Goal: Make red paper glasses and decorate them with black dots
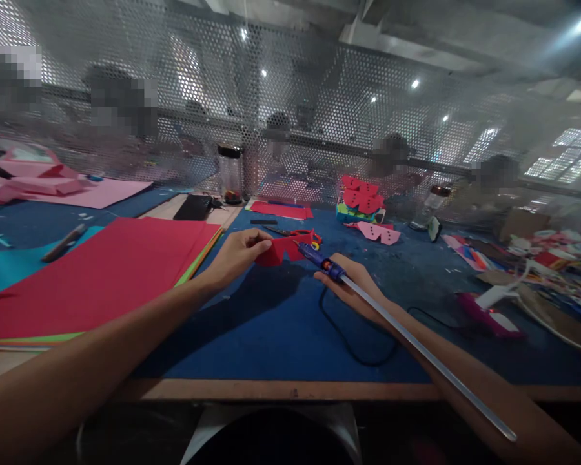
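Glue gun (319, 259) over blue mat (271, 329), perforated screen (319, 97)

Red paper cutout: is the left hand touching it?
Touching. The head view shows the left hand pinching the red paper cutout at its left edge, fingertips closed on it. The right hand holds the glue gun.

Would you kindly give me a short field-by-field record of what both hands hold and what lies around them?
left hand: pinches a red paper cut-out by its left end
right hand: grips a blue glue gun with a long clear glue stick trailing behind
contact: nozzle at the cut-out's right edge
surface: blue mat
left of hands: stack of large red paper sheets
behind cut-out: red-handled scissors
under right wrist: black cord
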Action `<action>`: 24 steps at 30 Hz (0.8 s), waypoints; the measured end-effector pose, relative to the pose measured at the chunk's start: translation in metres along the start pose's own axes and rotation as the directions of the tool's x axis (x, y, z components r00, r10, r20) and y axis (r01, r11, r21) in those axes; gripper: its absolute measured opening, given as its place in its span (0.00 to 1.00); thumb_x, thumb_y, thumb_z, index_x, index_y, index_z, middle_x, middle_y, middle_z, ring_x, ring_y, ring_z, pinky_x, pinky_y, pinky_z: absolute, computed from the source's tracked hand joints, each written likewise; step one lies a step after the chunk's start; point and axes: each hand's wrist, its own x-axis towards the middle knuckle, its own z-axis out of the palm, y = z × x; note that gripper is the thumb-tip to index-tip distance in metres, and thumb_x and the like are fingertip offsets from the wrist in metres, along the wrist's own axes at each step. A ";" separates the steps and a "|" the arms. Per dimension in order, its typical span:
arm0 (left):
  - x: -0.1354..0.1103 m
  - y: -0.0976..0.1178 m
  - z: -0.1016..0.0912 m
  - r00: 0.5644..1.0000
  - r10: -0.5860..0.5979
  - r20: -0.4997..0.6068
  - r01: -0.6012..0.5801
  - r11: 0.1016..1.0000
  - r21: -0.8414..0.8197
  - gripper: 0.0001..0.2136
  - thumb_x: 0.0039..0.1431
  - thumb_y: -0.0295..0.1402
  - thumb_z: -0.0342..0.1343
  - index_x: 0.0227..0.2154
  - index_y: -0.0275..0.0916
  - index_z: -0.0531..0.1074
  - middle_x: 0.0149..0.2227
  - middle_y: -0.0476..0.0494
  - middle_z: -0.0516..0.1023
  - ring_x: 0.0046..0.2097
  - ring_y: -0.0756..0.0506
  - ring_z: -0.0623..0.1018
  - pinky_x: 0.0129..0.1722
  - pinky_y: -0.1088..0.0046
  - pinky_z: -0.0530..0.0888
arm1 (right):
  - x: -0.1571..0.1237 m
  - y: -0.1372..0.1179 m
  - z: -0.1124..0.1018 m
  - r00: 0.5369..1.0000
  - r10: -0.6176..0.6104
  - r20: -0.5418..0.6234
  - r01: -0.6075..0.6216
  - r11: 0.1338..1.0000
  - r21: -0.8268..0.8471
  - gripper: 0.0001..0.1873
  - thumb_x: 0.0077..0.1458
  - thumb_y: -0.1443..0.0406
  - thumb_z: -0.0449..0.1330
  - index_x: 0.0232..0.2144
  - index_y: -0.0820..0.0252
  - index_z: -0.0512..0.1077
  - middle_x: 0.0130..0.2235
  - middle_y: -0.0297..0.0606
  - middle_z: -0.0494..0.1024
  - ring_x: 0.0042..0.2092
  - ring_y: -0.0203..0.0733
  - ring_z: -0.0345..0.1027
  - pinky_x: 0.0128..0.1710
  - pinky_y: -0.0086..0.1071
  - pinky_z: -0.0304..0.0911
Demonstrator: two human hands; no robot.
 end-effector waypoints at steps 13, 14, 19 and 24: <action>-0.001 0.003 0.001 1.000 0.006 -0.013 -0.006 1.000 0.011 0.11 0.55 0.38 0.56 0.34 0.36 0.77 0.32 0.43 0.79 0.33 0.45 0.76 0.35 0.69 0.71 | 0.001 0.001 0.000 1.000 -0.018 0.014 0.019 0.999 -0.030 0.14 0.60 0.54 0.57 0.29 0.57 0.65 0.30 0.34 0.69 0.31 0.37 0.62 0.30 0.29 0.56; -0.001 0.003 0.000 1.000 0.008 -0.012 -0.008 1.000 0.013 0.11 0.55 0.38 0.56 0.34 0.36 0.77 0.32 0.43 0.79 0.33 0.45 0.76 0.35 0.69 0.71 | 0.001 0.002 0.000 1.000 -0.016 0.016 0.017 0.999 -0.030 0.14 0.60 0.54 0.57 0.29 0.57 0.65 0.30 0.34 0.69 0.31 0.37 0.62 0.30 0.29 0.56; -0.001 0.003 0.000 1.000 -0.005 -0.013 0.005 1.000 0.016 0.11 0.56 0.38 0.56 0.35 0.36 0.77 0.32 0.44 0.79 0.33 0.46 0.76 0.36 0.70 0.70 | 0.001 0.002 0.000 1.000 -0.019 0.020 0.019 0.999 -0.041 0.13 0.60 0.55 0.57 0.30 0.57 0.64 0.30 0.34 0.69 0.31 0.36 0.62 0.31 0.29 0.56; -0.002 0.005 0.000 1.000 -0.002 -0.013 0.002 1.000 0.026 0.11 0.55 0.38 0.56 0.35 0.36 0.77 0.33 0.43 0.79 0.34 0.45 0.76 0.36 0.69 0.70 | 0.001 0.001 -0.001 1.000 -0.005 0.015 0.006 0.999 -0.052 0.14 0.60 0.54 0.57 0.29 0.56 0.63 0.30 0.33 0.68 0.31 0.36 0.62 0.31 0.29 0.55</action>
